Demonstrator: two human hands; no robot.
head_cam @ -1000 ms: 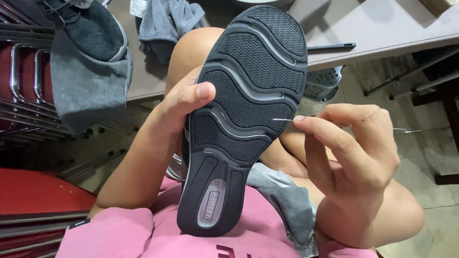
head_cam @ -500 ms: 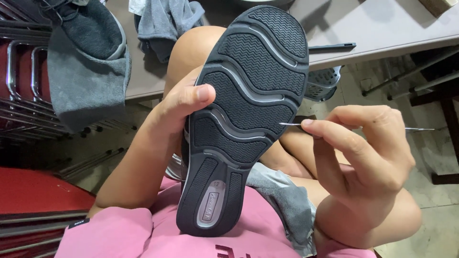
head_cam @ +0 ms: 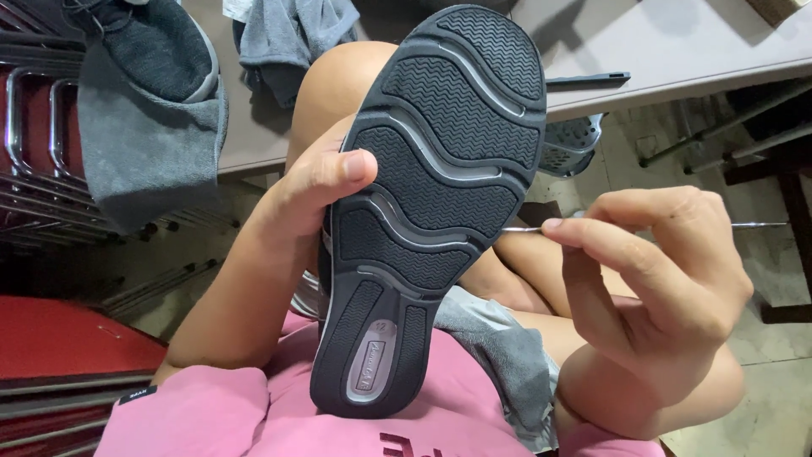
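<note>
A dark shoe [head_cam: 427, 203] stands on end in my lap, its black grooved sole facing the camera, heel down. My left hand [head_cam: 317, 190] grips its left edge, thumb pressed on the sole. My right hand [head_cam: 655, 271] is to the right of the shoe and pinches a thin metal needle [head_cam: 523, 228] between thumb and forefinger. The needle's tip points at the sole's right edge, and its other end sticks out past my hand. A grey cloth [head_cam: 499, 355] lies across my thigh under the shoe.
A grey table [head_cam: 677, 51] runs across the back with a second dark shoe [head_cam: 161, 42] on a grey towel [head_cam: 148, 144] hanging over its edge, another crumpled grey cloth [head_cam: 292, 38] and a dark flat tool [head_cam: 588, 80]. Red stacked chairs [head_cam: 51, 355] stand left.
My right hand has pulled away to the right, drawing the needle out from the sole's edge. The shoe and my left hand have stayed put.
</note>
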